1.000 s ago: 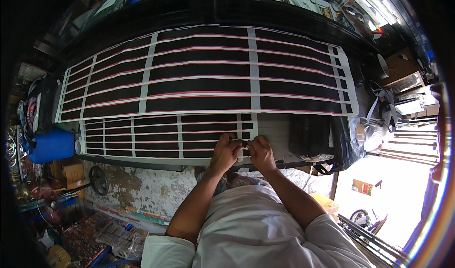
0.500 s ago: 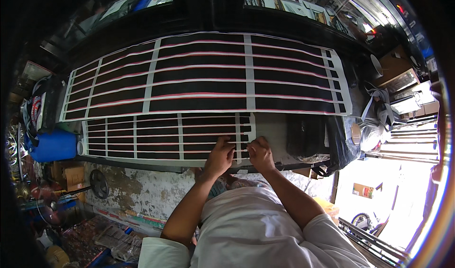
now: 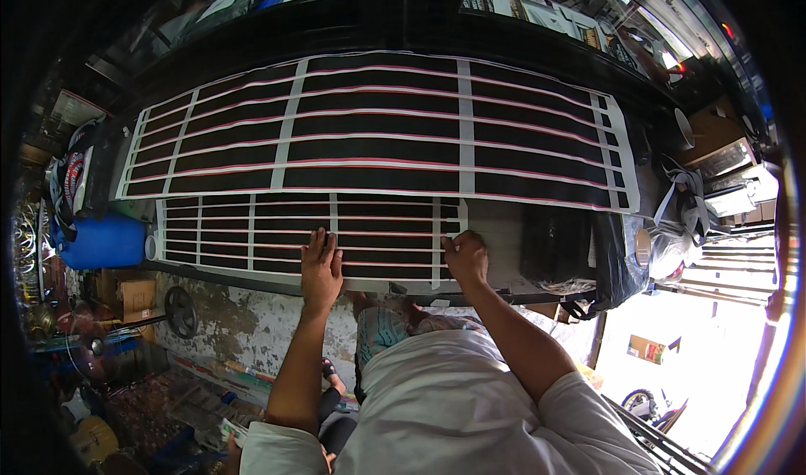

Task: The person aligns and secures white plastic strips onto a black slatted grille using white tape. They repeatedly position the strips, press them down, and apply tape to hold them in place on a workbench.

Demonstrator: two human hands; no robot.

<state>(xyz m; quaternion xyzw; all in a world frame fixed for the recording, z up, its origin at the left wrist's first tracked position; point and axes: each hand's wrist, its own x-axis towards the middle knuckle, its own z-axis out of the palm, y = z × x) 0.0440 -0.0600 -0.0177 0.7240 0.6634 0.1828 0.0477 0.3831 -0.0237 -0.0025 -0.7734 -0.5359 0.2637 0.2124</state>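
Rests open left hand [image 3: 321, 267] on smaller black, white-striped rectangular sheet [image 3: 290, 228], toward six o'clock; curls right hand [image 3: 468, 257] at three-o'clock end, cannot tell if gripping.

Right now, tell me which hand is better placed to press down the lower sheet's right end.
Right, most likely: the right hand is at the right end of the lower sheet, while the left hand lies over its middle, farther off.
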